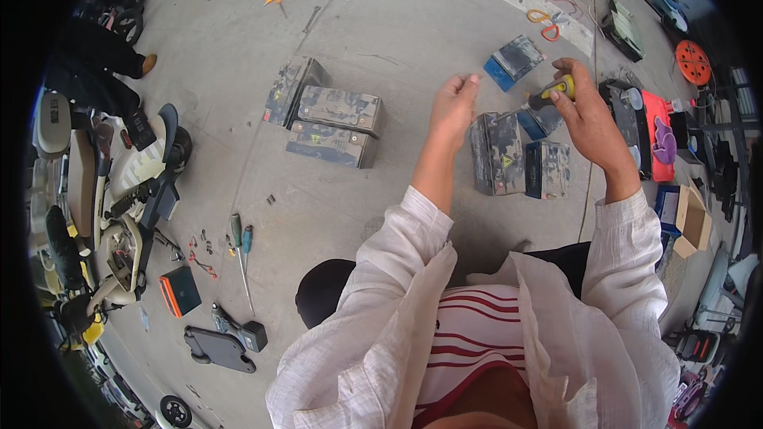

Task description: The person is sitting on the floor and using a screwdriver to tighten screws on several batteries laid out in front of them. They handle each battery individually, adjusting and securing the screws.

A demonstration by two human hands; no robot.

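My right hand [590, 115] is closed round a stubby yellow-and-black tool [548, 94], its dark end turned toward my left hand. My left hand [453, 111] hovers a little to the left with fingers curled together; whether anything small is in them cannot be made out. Beneath and between the hands stand grimy dark batteries: a tall one [497, 155], a smaller one [548, 169] beside it, and one [540, 121] partly under the tool. Farther off, another battery [515, 62] shows a blue side. A group of three more, including a battery [342, 110] with two terminals, sits to the left.
Two long screwdrivers [241, 250], a cordless drill [237, 327] and an orange-and-black box [180, 291] lie at the left. Orange-handled scissors [544, 24] rest at the far right. A red toolbox [656, 139] and an open carton [693, 222] stand right. A scooter [131, 183] is far left.
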